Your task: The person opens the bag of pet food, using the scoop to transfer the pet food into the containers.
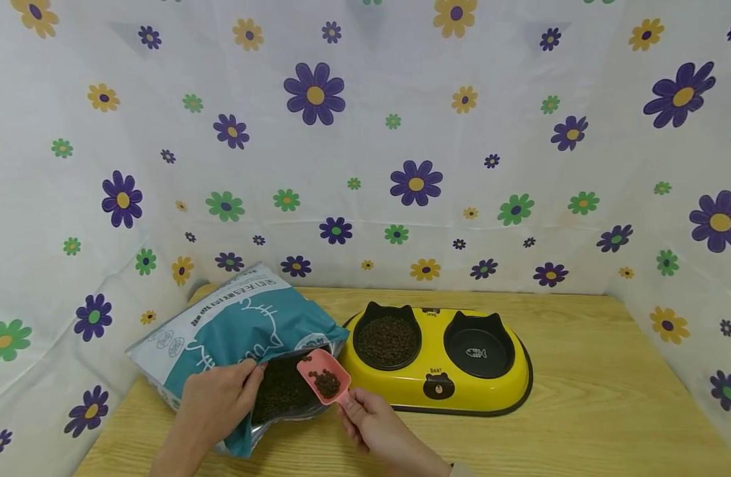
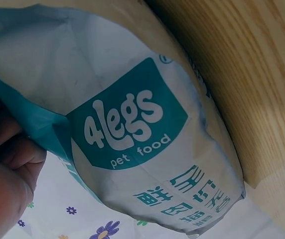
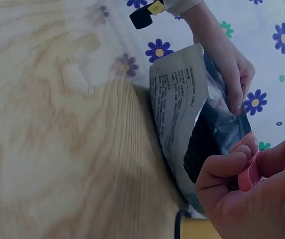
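Observation:
A teal and white pet food bag [image 1: 222,331] lies on its side at the left of the table, its mouth facing the near right. My left hand [image 1: 213,404] pinches the upper edge of that mouth and holds it apart; brown kibble [image 1: 282,391] shows inside. In my right hand [image 1: 380,424] is the handle of a pink scoop [image 1: 322,372], which carries a small heap of kibble at the bag's opening. The right wrist view shows the fingers curled round the pink handle [image 3: 249,174]. In the left wrist view the bag's printed side [image 2: 127,124] faces the camera.
Right of the bag stands a yellow double feeder [image 1: 401,391] with two black cat-eared bowls. The left bowl [image 1: 374,315] holds kibble; the right bowl [image 1: 496,361] shows a bare bottom with a fish-bone print. A flowered cloth [image 1: 365,146] hangs behind the wooden table [image 1: 580,397].

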Tool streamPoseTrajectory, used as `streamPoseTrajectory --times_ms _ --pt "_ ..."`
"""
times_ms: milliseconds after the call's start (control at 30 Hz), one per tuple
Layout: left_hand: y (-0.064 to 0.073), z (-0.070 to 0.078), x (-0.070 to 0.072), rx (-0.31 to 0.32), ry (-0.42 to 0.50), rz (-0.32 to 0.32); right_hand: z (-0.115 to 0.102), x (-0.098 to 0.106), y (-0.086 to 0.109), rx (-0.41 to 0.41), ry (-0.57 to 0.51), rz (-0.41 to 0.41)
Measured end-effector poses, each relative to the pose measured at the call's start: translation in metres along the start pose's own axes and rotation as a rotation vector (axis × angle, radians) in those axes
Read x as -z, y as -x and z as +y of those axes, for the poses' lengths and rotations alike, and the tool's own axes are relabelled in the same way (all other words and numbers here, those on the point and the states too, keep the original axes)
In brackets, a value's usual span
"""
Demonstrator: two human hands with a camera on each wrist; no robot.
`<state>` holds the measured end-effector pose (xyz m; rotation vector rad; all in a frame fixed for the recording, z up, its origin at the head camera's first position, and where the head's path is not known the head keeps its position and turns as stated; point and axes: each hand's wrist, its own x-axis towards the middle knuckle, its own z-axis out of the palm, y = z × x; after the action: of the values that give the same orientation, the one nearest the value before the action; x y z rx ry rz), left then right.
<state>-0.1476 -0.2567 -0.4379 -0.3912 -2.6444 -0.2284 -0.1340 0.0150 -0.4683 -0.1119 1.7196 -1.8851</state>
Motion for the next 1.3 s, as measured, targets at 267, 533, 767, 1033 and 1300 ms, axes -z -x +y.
streamPoseTrajectory --times_ms 267,533,767,1033,1300 --pt "0.001 0.000 -0.002 -0.015 -0.002 0.040 -0.018 0.036 0.012 0.171 0.081 -0.006" --pt "-0.001 -0.001 0.000 -0.020 -0.008 0.035 -0.028 0.082 0.020 0.178 0.160 0.115" --pt "-0.001 -0.001 0.001 -0.011 -0.003 -0.004 -0.030 0.116 0.019 0.220 0.478 0.277" --pt "0.001 -0.001 0.001 0.001 -0.006 -0.007 -0.036 0.126 0.005 0.414 0.919 0.383" --pt "0.000 -0.001 0.000 -0.002 -0.008 0.012 -0.033 0.124 -0.006 0.461 1.106 0.398"
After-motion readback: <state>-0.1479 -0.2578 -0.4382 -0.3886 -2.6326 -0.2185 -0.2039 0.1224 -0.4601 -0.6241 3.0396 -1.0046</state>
